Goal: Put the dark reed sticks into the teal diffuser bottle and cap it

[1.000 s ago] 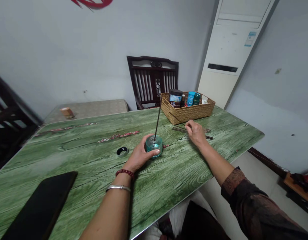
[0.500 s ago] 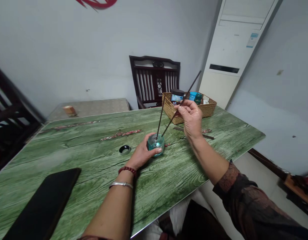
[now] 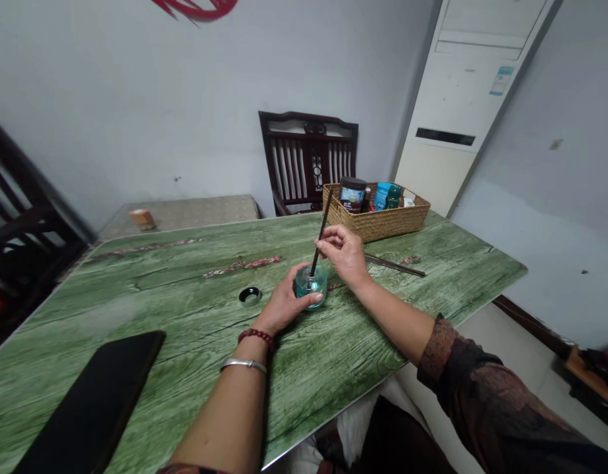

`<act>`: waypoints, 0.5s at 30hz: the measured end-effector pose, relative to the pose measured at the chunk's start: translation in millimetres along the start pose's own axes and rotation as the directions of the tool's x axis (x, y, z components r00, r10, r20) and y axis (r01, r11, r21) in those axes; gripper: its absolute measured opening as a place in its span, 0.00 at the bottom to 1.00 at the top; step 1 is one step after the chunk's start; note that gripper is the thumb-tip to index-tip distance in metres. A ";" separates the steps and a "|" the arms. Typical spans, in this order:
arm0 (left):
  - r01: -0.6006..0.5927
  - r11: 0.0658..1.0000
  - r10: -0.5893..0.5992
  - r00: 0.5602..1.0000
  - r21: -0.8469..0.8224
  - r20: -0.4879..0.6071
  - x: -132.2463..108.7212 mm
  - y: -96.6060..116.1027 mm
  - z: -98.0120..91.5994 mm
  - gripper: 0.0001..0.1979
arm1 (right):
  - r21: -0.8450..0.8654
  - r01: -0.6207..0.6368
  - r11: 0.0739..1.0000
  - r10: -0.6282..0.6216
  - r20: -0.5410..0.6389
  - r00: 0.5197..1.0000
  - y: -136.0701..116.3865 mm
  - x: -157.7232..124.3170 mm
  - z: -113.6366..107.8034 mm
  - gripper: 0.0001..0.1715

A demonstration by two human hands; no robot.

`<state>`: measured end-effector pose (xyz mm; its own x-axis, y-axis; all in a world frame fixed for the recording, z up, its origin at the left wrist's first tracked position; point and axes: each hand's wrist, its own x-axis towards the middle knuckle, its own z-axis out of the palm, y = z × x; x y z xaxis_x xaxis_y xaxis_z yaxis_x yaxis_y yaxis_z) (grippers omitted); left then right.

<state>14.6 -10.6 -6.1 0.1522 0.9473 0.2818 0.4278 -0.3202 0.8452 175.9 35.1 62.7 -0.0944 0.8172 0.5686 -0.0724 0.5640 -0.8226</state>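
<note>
My left hand (image 3: 288, 299) is wrapped round a small glass diffuser bottle (image 3: 311, 289) with teal liquid, which stands on the table. Dark reed sticks (image 3: 326, 214) rise from its mouth, leaning slightly right and so close together that I cannot tell them apart. My right hand (image 3: 344, 253) pinches them between thumb and fingers just above the bottle. More dark sticks (image 3: 395, 265) lie on the table behind my right wrist, partly covered by it. Left of the bottle lies a black and silver ring-shaped cap (image 3: 249, 296).
A wicker basket (image 3: 377, 227) with a dark-lidded jar (image 3: 353, 195) and other containers stands at the back right. A black phone-like slab (image 3: 93, 395) lies on the green table (image 3: 185, 316) at left. Behind the table is a dark wooden chair (image 3: 311, 158).
My right hand has moved left and down towards the bottle. The stick it held at a slant now stands alongside the other one in the bottle. My left hand keeps its hold.
</note>
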 end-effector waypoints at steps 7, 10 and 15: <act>0.004 1.000 -0.004 1.000 -0.003 -0.007 -0.8 1.9 -0.2 0.40 | -0.575 0.082 0.814 -0.156 -0.080 0.985 16.1 -9.4 -85.2 0.12; 0.013 1.000 -0.013 1.000 0.015 -0.001 -0.3 0.4 -0.5 0.40 | -0.825 -0.038 0.564 -0.099 -0.113 0.989 42.9 -15.9 -134.7 0.14; 0.008 1.000 -0.008 1.000 0.029 0.006 0.9 -2.5 -0.9 0.41 | -0.959 -0.151 0.239 0.171 -0.111 0.979 73.2 -26.4 -163.2 0.18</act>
<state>12.9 -9.0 -7.5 0.1545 0.9498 0.2720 0.4546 -0.3128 0.8340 335.2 74.2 -13.5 0.0055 0.9097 0.4153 0.9493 0.1258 -0.2882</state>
